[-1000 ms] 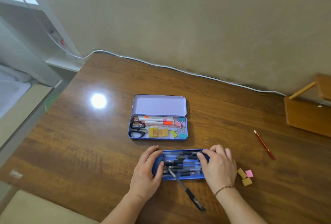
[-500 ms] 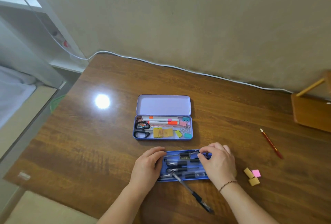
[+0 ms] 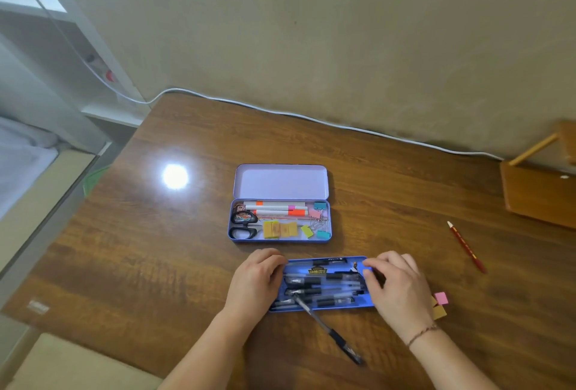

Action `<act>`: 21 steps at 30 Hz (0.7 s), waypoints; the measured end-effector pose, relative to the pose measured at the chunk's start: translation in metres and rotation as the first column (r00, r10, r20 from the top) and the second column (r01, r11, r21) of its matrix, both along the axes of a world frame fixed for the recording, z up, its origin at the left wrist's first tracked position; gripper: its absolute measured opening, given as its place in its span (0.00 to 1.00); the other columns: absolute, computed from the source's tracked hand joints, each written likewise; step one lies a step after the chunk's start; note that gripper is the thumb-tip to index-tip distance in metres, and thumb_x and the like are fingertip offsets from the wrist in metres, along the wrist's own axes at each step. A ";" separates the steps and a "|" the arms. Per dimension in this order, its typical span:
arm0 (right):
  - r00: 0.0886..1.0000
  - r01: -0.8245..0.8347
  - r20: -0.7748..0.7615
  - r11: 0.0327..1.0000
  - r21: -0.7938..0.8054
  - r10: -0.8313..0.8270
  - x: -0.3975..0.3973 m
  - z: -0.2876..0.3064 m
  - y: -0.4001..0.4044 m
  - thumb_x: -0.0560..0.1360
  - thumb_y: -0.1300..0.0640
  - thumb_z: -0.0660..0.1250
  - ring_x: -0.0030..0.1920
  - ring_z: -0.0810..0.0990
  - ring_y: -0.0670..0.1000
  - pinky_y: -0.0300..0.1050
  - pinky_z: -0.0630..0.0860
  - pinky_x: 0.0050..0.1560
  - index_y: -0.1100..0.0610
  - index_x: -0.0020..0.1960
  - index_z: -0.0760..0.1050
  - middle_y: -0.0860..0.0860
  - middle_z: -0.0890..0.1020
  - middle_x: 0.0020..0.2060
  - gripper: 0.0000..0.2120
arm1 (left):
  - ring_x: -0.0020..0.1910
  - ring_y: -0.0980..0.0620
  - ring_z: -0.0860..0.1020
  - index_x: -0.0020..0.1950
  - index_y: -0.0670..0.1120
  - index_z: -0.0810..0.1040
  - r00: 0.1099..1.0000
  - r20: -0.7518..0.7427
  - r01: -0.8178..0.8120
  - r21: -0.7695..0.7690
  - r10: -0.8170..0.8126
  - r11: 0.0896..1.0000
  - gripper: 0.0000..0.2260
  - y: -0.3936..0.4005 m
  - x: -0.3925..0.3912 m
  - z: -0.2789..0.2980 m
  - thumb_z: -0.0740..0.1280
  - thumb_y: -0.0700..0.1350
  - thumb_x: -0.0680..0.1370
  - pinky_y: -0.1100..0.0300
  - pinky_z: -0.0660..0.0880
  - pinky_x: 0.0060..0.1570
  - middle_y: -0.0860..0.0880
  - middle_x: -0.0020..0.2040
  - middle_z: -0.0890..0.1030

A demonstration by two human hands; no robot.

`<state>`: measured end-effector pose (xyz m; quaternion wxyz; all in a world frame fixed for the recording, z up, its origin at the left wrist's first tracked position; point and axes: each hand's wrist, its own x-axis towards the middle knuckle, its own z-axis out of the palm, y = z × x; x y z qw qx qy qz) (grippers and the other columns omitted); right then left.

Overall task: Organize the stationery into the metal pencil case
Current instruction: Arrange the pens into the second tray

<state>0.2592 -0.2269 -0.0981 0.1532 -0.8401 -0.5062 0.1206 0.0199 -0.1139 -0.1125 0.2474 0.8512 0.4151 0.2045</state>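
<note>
Nearest us, a black pen [image 3: 330, 332] lies aslant, its tip resting over the front rim of the flat blue metal tray [image 3: 330, 307], its cap end out on the brown wooden tabletop [image 3: 156, 249]. The tray holds a row of black-and-clear pens [image 3: 321, 283] laid lengthwise. Our left hand [image 3: 254, 283] grips the tray's left end, fingers curled over the rim. Our right hand [image 3: 397, 287] grips the right end, fingertips hooked on the far corner. Just right of that hand, small tan and pink sticky-note blocks [image 3: 440, 304] sit on the tabletop.

Beyond the tray, apart from both hands, the lilac metal pencil case [image 3: 280, 182] lies open, lid back. Inside: black scissors [image 3: 243, 224], orange-banded white markers [image 3: 274, 208], yellow notes, coloured binder clips [image 3: 321, 220].

Far right, a red pencil [image 3: 466, 247] lies alone.
</note>
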 end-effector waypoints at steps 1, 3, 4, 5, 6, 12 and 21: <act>0.999 -0.026 0.024 0.999 -0.035 0.027 0.002 0.000 -0.003 0.73 0.49 0.68 0.45 0.69 0.45 0.41 0.71 0.43 0.47 0.51 0.82 0.40 0.75 0.40 0.08 | 0.45 0.50 0.81 0.47 0.43 0.85 1.000 0.004 0.004 0.005 -0.004 1.000 0.08 0.000 0.000 0.000 0.76 0.34 0.70 0.56 0.81 0.43 0.50 0.47 0.84; 0.996 -0.076 0.044 0.992 -0.100 0.080 0.000 0.001 -0.004 0.74 0.47 0.67 0.47 0.69 0.45 0.41 0.71 0.44 0.46 0.54 0.81 0.40 0.73 0.42 0.11 | 0.46 0.50 0.81 0.47 0.44 0.85 1.000 0.007 0.011 0.008 -0.011 1.000 0.08 0.000 0.000 0.000 0.76 0.35 0.71 0.56 0.81 0.44 0.50 0.48 0.84; 0.994 -0.095 0.045 0.988 -0.122 0.101 -0.002 0.001 -0.004 0.75 0.46 0.66 0.48 0.69 0.45 0.42 0.71 0.45 0.45 0.55 0.81 0.41 0.73 0.43 0.11 | 0.46 0.50 0.81 0.47 0.44 0.85 1.000 0.006 0.013 0.006 -0.013 1.000 0.08 0.001 0.000 0.000 0.76 0.35 0.71 0.56 0.81 0.44 0.50 0.48 0.84; 0.993 -0.105 0.044 0.985 -0.139 0.112 -0.004 0.002 -0.003 0.75 0.45 0.65 0.49 0.69 0.45 0.42 0.71 0.46 0.44 0.56 0.80 0.41 0.73 0.44 0.12 | 0.46 0.50 0.81 0.47 0.44 0.85 1.000 0.004 0.013 0.002 -0.013 1.000 0.08 0.001 0.000 0.001 0.76 0.35 0.70 0.56 0.81 0.44 0.50 0.47 0.84; 0.993 -0.105 0.041 0.983 -0.153 0.113 -0.006 0.002 -0.001 0.75 0.45 0.64 0.50 0.68 0.45 0.42 0.71 0.47 0.43 0.57 0.80 0.41 0.73 0.45 0.12 | 0.45 0.50 0.81 0.47 0.44 0.85 1.000 0.003 0.014 -0.001 -0.014 1.000 0.08 0.002 0.001 0.002 0.76 0.34 0.70 0.55 0.81 0.44 0.50 0.47 0.84; 0.991 -0.132 0.017 0.985 -0.112 0.134 -0.006 0.007 0.001 0.75 0.49 0.67 0.49 0.69 0.46 0.42 0.68 0.47 0.44 0.50 0.80 0.40 0.75 0.45 0.05 | 0.48 0.52 0.80 0.50 0.45 0.85 1.000 -0.016 0.023 -0.040 -0.024 0.999 0.08 0.004 -0.001 0.003 0.74 0.36 0.73 0.54 0.81 0.46 0.51 0.49 0.83; 0.922 -0.032 -0.346 0.923 0.382 0.175 -0.002 0.060 0.029 0.75 0.62 0.67 0.49 0.78 0.40 0.29 0.72 0.49 0.46 0.49 0.79 0.40 0.80 0.44 0.10 | 0.43 0.61 0.79 0.58 0.61 0.78 0.977 0.211 0.088 -0.415 0.002 0.905 0.10 0.019 0.039 0.068 0.69 0.49 0.78 0.72 0.72 0.43 0.65 0.48 0.80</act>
